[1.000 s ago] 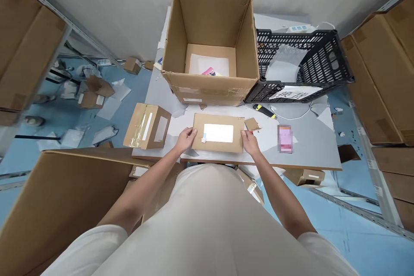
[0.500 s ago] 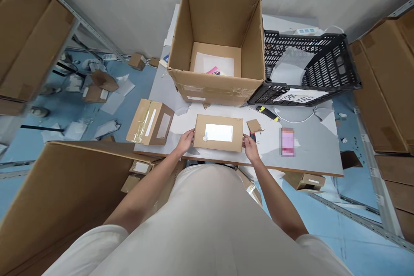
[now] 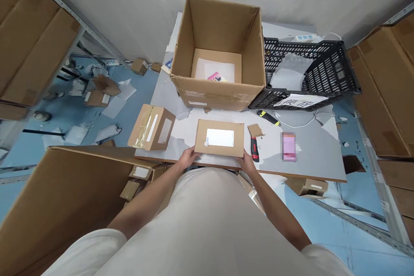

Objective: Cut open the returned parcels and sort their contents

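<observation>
A flat cardboard box (image 3: 201,131) with a white label on top is at the front of the table (image 3: 304,146). My left hand (image 3: 187,158) grips its near left corner, fingertips partly hidden at the box's edge. At the near right corner, my right hand (image 3: 247,164) has hold of it, with some fingers out of sight beneath. Just right of the box lies a red and black utility knife (image 3: 255,150), touching a torn scrap of cardboard (image 3: 255,130). To the left stands a taped cardboard carton (image 3: 147,127).
A large open carton (image 3: 223,92) stands behind, holding a white sheet and a pink item. Beside it is a black plastic crate (image 3: 339,69). A yellow and black cutter (image 3: 269,117) and a blurred pink object (image 3: 289,146) lie on the right. A big open box (image 3: 80,189) is at lower left.
Both hands have slid from the box's sides to its near corners, closer to my body. The utility knife shows more fully. The whole view has shifted slightly downward.
</observation>
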A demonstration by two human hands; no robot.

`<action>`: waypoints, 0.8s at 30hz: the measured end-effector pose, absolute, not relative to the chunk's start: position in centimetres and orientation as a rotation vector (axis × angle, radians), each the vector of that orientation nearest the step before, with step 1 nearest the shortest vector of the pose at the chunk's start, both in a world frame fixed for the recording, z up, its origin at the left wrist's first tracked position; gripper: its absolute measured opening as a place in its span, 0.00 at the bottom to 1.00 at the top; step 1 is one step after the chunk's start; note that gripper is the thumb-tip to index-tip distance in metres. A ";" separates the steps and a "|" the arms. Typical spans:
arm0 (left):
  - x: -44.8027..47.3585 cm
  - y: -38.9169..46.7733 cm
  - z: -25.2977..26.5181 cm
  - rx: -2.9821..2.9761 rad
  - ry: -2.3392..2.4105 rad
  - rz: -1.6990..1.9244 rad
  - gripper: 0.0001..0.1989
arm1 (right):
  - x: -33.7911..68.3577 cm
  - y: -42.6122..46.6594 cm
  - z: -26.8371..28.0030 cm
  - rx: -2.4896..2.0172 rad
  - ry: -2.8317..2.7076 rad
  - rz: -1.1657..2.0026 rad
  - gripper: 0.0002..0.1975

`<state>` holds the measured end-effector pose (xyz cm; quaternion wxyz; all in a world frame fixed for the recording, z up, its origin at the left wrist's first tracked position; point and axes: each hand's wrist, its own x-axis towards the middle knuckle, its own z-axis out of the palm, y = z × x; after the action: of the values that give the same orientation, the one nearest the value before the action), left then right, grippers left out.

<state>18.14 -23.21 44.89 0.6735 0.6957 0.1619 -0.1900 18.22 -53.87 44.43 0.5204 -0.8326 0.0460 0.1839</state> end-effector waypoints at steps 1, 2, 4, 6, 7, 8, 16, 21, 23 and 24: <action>18.1 -23.3 45.1 1.577 0.364 -0.418 0.16 | 18.2 -53.9 44.6 -1.982 0.103 0.443 0.26; 18.2 -23.3 45.4 1.583 0.361 -0.408 0.16 | 18.2 -54.0 44.8 -1.962 0.092 0.444 0.25; 18.2 -23.2 46.3 1.594 0.348 -0.388 0.17 | 18.3 -54.2 45.5 -1.947 0.076 0.432 0.23; 18.5 -22.9 47.5 1.668 0.321 -0.376 0.16 | 18.7 -54.5 46.6 -2.007 0.073 0.396 0.19; 18.7 -22.8 48.2 1.750 0.302 -0.373 0.16 | 19.0 -54.6 47.3 -2.068 0.072 0.370 0.18; 19.0 -22.7 48.9 1.860 0.280 -0.370 0.16 | 19.5 -54.7 48.0 -2.141 0.071 0.340 0.18; 23.2 -23.5 50.8 2.445 0.229 -0.252 0.28 | 24.3 -53.9 50.8 -2.471 0.087 0.316 0.26; 23.7 -23.6 49.9 2.492 0.217 -0.260 0.29 | 25.1 -54.0 49.6 -2.425 0.141 0.435 0.30; 23.4 -23.2 49.5 2.460 0.225 -0.274 0.30 | 25.0 -54.4 49.1 -2.360 0.161 0.439 0.30; 23.2 -23.0 49.2 2.410 0.228 -0.280 0.29 | 24.9 -54.7 48.8 -2.305 0.173 0.444 0.31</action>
<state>23.15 -23.03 49.25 0.3452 0.9281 0.0880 -0.1080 24.88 -54.70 48.82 0.3838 -0.9043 0.0679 0.1742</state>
